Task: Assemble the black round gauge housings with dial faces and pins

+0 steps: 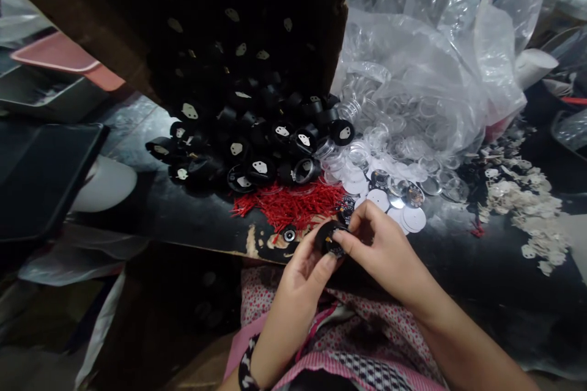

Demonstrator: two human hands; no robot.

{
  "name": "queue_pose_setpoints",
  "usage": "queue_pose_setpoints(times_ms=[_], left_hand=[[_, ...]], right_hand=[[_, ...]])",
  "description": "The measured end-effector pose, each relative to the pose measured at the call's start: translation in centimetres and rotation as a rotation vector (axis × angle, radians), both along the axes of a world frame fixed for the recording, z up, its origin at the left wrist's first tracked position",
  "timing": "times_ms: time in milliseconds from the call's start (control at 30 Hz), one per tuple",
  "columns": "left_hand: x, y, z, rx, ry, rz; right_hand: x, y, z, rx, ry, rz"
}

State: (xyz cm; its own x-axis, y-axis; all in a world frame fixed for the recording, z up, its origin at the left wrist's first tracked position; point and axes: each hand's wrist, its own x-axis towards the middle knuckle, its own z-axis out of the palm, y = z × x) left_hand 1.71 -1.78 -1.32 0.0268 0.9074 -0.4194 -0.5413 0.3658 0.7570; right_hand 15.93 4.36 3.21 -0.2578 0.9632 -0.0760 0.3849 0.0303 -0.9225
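My left hand (300,275) and my right hand (383,250) meet at the table's front edge, both gripping one small black round housing (328,238). The right fingers press into its open face; what they push in is hidden. Just beyond lies a heap of thin red pins (288,203). Behind that, a pile of black round housings (247,140) spills from a tipped cardboard box (206,18). Printed discs and white discs (394,198) lie to the right of the pins.
A clear plastic bag (426,67) holds transparent round lenses (385,128). Small white stamped pieces (518,195) scatter at the right. A dark tray (41,177) and a white bowl (105,183) sit at the left. A small metal ring (289,234) rests by the edge.
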Motion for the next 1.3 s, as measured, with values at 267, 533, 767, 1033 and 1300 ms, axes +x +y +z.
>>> queue_pose_setpoints(times_ms=[267,533,767,1033,1300], left_hand=[[-1.4,-0.8,0.3,-0.064,0.134,-0.110],[-3.5,-1.2,-0.4,-0.123,0.056,0.159],[-2.3,0.0,0.5,-0.071,0.009,0.292],[-1.0,1.2,1.6,0.030,-0.088,0.299],[-1.0,1.5,1.6,-0.006,0.088,0.222]], right_hand=[[0.3,-1.4,-0.1,0.004,0.031,0.172],[-1.8,2.3,-0.4,0.448,-0.850,0.322],[-2.6,2.6,-0.6,0.509,-0.963,0.379],[-0.9,0.7,-0.7,0.501,-0.454,0.209],[-0.9,0.1,0.8,0.355,-0.054,0.240]])
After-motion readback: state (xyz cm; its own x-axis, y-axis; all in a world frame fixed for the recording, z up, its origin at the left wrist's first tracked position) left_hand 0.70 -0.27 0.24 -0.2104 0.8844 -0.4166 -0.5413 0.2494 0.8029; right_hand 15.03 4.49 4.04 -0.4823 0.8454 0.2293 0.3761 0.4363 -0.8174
